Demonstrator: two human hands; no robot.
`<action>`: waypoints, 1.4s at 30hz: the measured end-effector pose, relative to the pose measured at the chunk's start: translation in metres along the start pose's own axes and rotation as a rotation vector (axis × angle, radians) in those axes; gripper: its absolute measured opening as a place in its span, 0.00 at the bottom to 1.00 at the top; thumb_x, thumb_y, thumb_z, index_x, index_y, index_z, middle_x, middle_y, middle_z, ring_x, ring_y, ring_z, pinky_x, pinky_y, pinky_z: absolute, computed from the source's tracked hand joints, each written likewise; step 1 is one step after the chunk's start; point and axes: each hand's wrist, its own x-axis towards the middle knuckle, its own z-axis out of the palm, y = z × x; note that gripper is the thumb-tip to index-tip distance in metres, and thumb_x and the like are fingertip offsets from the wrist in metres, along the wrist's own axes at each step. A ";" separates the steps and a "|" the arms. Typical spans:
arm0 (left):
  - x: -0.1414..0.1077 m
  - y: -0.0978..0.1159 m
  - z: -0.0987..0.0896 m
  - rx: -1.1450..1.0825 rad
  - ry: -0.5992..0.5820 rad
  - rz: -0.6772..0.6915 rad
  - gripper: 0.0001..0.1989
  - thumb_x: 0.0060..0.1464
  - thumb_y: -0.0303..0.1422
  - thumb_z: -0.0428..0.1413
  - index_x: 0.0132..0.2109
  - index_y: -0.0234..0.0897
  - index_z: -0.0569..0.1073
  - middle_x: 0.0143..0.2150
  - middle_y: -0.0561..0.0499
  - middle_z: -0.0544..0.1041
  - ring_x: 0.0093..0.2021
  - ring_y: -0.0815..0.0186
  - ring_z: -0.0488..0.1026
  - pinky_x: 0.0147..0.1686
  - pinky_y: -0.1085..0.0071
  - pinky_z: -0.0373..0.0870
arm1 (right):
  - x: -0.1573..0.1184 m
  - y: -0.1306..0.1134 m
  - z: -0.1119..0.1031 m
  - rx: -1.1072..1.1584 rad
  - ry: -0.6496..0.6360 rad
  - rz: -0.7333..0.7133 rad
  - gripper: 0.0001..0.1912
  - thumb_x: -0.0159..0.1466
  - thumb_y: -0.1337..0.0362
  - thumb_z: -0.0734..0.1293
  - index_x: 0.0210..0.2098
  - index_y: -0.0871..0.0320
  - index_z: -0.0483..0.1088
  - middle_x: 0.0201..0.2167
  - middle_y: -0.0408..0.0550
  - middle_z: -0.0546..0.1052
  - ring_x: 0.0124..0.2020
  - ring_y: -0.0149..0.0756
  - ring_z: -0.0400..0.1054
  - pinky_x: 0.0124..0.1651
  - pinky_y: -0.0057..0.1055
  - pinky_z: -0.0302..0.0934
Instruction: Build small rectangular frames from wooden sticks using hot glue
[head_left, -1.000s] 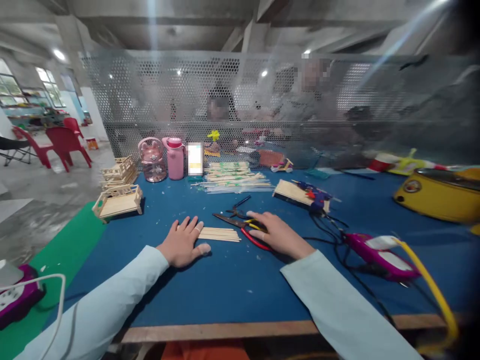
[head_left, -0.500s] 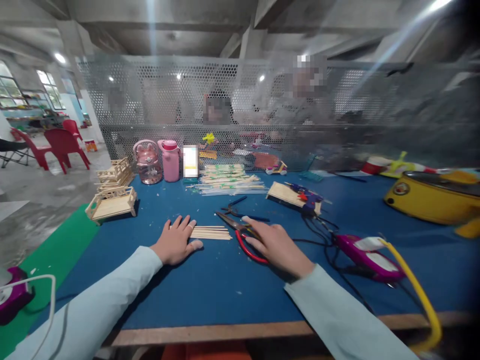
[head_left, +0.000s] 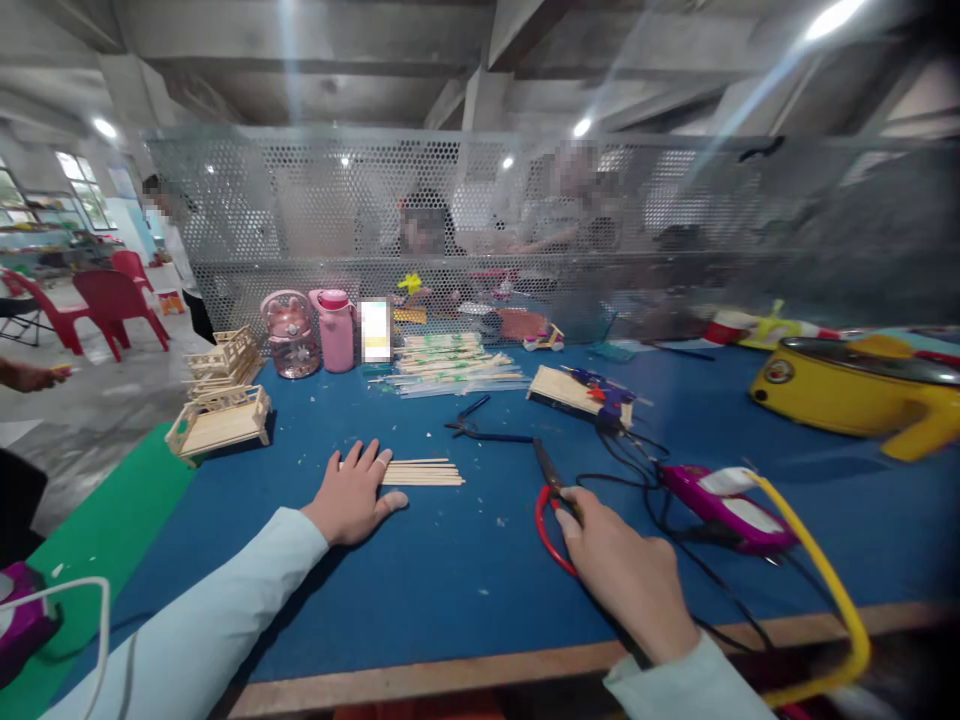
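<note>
My left hand [head_left: 356, 493] lies flat with spread fingers over a row of thin wooden sticks [head_left: 424, 472], whose right ends stick out past it. My right hand [head_left: 619, 555] is closed around the red-handled scissors [head_left: 548, 468], and the blades point away from me. Part of the handles is hidden by the fingers. Just beyond the scissors' tip lies a pair of dark blue-handled pliers [head_left: 499, 436] with its jaws to the left.
Bundled sticks [head_left: 450, 360] lie behind the pliers. A glue gun [head_left: 615, 400] rests on a wooden piece [head_left: 559, 388], its cable near a purple power strip [head_left: 727, 510]. Small wooden bed frames [head_left: 221, 425] stand left, beside pink bottles [head_left: 336, 335]. A yellow pot [head_left: 855, 385] sits right.
My right hand has taken hold of the scissors and moved them right and nearer to me, turning the blades away. My left hand stays on the sticks. A person has appeared at left.
</note>
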 end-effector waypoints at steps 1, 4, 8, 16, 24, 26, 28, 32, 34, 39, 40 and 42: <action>0.000 0.000 0.000 -0.003 0.000 -0.001 0.36 0.55 0.54 0.37 0.64 0.36 0.53 0.66 0.42 0.49 0.64 0.47 0.46 0.57 0.45 0.45 | 0.005 0.008 -0.002 0.005 -0.014 0.009 0.19 0.66 0.59 0.49 0.51 0.56 0.60 0.44 0.54 0.75 0.43 0.47 0.70 0.38 0.42 0.57; 0.001 0.001 0.000 -0.016 0.003 -0.012 0.36 0.55 0.53 0.38 0.64 0.36 0.53 0.66 0.42 0.49 0.65 0.47 0.45 0.58 0.45 0.45 | 0.022 0.030 -0.013 -0.025 -0.077 0.023 0.21 0.65 0.59 0.48 0.52 0.55 0.61 0.44 0.54 0.74 0.43 0.50 0.69 0.35 0.42 0.57; 0.000 0.003 -0.001 -0.031 0.002 -0.011 0.35 0.55 0.53 0.39 0.63 0.36 0.53 0.66 0.42 0.49 0.65 0.47 0.45 0.58 0.45 0.45 | 0.047 0.017 -0.030 -0.206 0.051 -0.127 0.19 0.62 0.64 0.52 0.49 0.56 0.66 0.46 0.58 0.71 0.44 0.51 0.67 0.37 0.43 0.56; -0.001 0.005 -0.005 -0.071 -0.004 -0.026 0.37 0.54 0.54 0.38 0.64 0.34 0.53 0.66 0.41 0.49 0.65 0.48 0.44 0.59 0.46 0.45 | 0.132 -0.043 -0.020 -0.202 0.004 -0.502 0.13 0.49 0.78 0.60 0.29 0.59 0.71 0.34 0.55 0.75 0.39 0.44 0.68 0.36 0.34 0.54; -0.004 0.010 -0.003 -0.081 0.037 -0.232 0.40 0.50 0.56 0.41 0.64 0.38 0.51 0.67 0.40 0.45 0.65 0.43 0.39 0.55 0.35 0.37 | 0.147 -0.038 -0.010 0.108 0.123 -0.528 0.12 0.56 0.74 0.54 0.35 0.60 0.66 0.33 0.52 0.72 0.33 0.36 0.66 0.35 0.28 0.56; -0.004 0.011 -0.004 -0.088 0.025 -0.245 0.37 0.52 0.55 0.41 0.63 0.40 0.52 0.67 0.42 0.46 0.65 0.43 0.40 0.54 0.36 0.40 | 0.148 -0.044 -0.007 0.189 0.170 -0.515 0.13 0.57 0.73 0.53 0.38 0.60 0.65 0.35 0.54 0.72 0.35 0.37 0.65 0.38 0.29 0.56; -0.002 0.012 -0.004 -0.081 0.027 -0.236 0.32 0.54 0.51 0.40 0.62 0.41 0.55 0.67 0.43 0.48 0.65 0.44 0.42 0.55 0.38 0.42 | 0.148 -0.054 -0.004 0.254 0.185 -0.546 0.13 0.56 0.73 0.55 0.37 0.60 0.66 0.36 0.53 0.72 0.37 0.38 0.65 0.40 0.30 0.56; 0.003 0.017 -0.002 -0.038 0.070 -0.268 0.28 0.58 0.45 0.39 0.61 0.38 0.58 0.65 0.42 0.53 0.64 0.44 0.46 0.57 0.45 0.45 | 0.142 -0.079 0.007 0.346 0.137 -0.650 0.11 0.51 0.75 0.60 0.31 0.59 0.69 0.32 0.50 0.73 0.37 0.38 0.66 0.42 0.30 0.58; 0.005 0.020 -0.001 -0.023 0.081 -0.288 0.28 0.58 0.44 0.39 0.61 0.36 0.58 0.65 0.40 0.53 0.64 0.45 0.47 0.58 0.48 0.47 | 0.134 -0.088 0.012 0.400 0.152 -0.649 0.16 0.50 0.76 0.59 0.36 0.60 0.69 0.37 0.53 0.73 0.42 0.40 0.66 0.46 0.33 0.57; 0.005 0.022 0.004 -0.035 0.105 -0.270 0.28 0.58 0.44 0.39 0.61 0.36 0.59 0.65 0.40 0.54 0.64 0.46 0.48 0.58 0.50 0.48 | 0.088 -0.093 0.023 0.559 0.244 -0.574 0.27 0.60 0.68 0.53 0.59 0.59 0.50 0.56 0.55 0.63 0.56 0.36 0.58 0.56 0.36 0.53; 0.005 0.021 0.005 -0.038 0.111 -0.264 0.28 0.58 0.44 0.39 0.61 0.35 0.59 0.65 0.39 0.54 0.64 0.45 0.48 0.58 0.50 0.48 | 0.078 -0.093 0.026 0.573 0.212 -0.575 0.27 0.62 0.63 0.53 0.60 0.59 0.49 0.57 0.56 0.63 0.57 0.37 0.58 0.56 0.37 0.54; 0.006 0.020 0.005 -0.047 0.101 -0.248 0.29 0.58 0.44 0.38 0.61 0.33 0.58 0.64 0.37 0.53 0.64 0.45 0.47 0.58 0.51 0.48 | 0.062 -0.096 0.031 0.491 0.010 -0.564 0.30 0.64 0.55 0.50 0.62 0.62 0.47 0.62 0.60 0.56 0.62 0.43 0.50 0.59 0.43 0.48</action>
